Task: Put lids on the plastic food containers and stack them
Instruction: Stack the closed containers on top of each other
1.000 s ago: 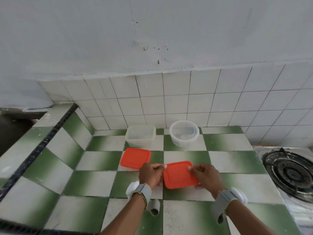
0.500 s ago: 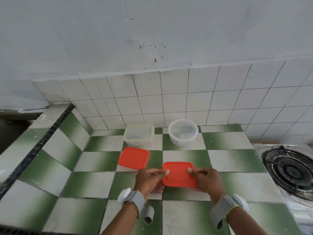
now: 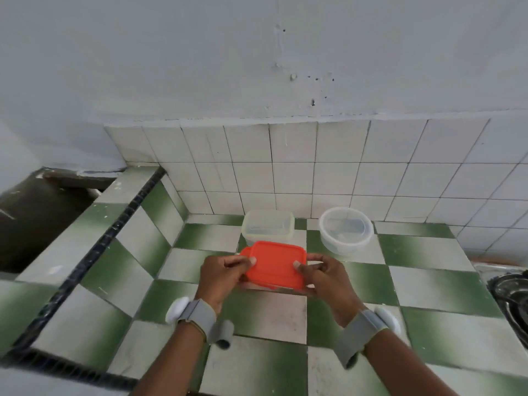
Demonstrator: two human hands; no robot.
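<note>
The person's left hand (image 3: 221, 274) and right hand (image 3: 321, 277) hold an orange lid (image 3: 274, 265) between them above the green-and-white tiled counter (image 3: 428, 284). Each thumb presses on the lid's top while the other fingers curl beneath its short edges, so both hands pinch it from opposite sides. Grey straps with white pods (image 3: 177, 309) wrap both wrists. A sliver of a second orange lid (image 3: 245, 250) peeks out behind the held one's left corner. Farther back, near the white wall tiles, an uncovered rectangular container (image 3: 268, 226) stands beside an uncovered round container (image 3: 346, 230), slightly apart. A stove burner (image 3: 511, 292) sits at the right edge.
</note>
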